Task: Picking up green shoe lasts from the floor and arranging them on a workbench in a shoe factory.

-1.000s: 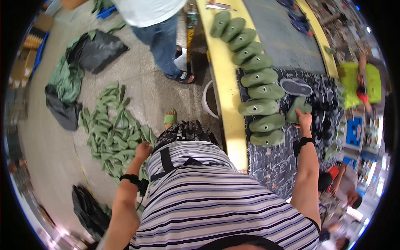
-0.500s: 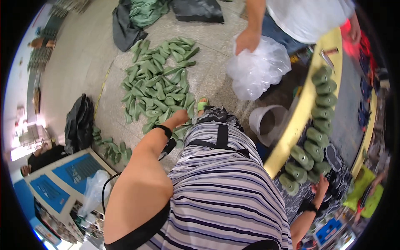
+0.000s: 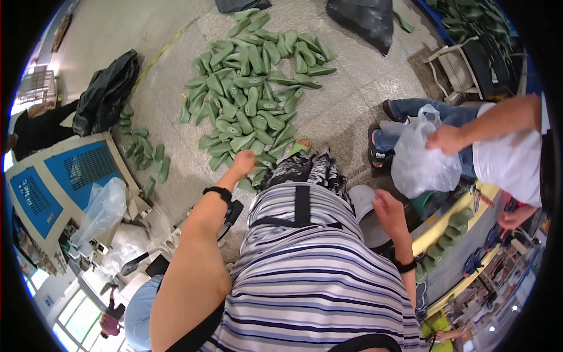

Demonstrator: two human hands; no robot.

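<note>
Green shoe lasts (image 3: 249,88) lie heaped loosely on the floor in front of my feet. My left hand (image 3: 244,163) hovers over the near edge of that heap, its fingers curled in, and no object shows in it. On the other side, my right hand (image 3: 389,210) is raised above a pale bucket (image 3: 369,226); its fingers are loosely bent and partly apart, with nothing visible in them. More lasts (image 3: 448,234) stand in a row on the yellow-edged bench (image 3: 487,192) at the right. Part of that row is hidden behind my right forearm.
A co-worker's hand (image 3: 444,141) grips a clear plastic bag (image 3: 425,164) at the right. Black sacks (image 3: 363,20) lie on the far floor, and another dark bag (image 3: 108,91) stands at the left beside a blue-panelled machine (image 3: 88,167). A stool (image 3: 457,67) is at the far right.
My right hand has left the lasts on the bench and come up over the bucket. My view has turned right. The co-worker's bag now appears farther right and lower; my left hand stays near the heap.
</note>
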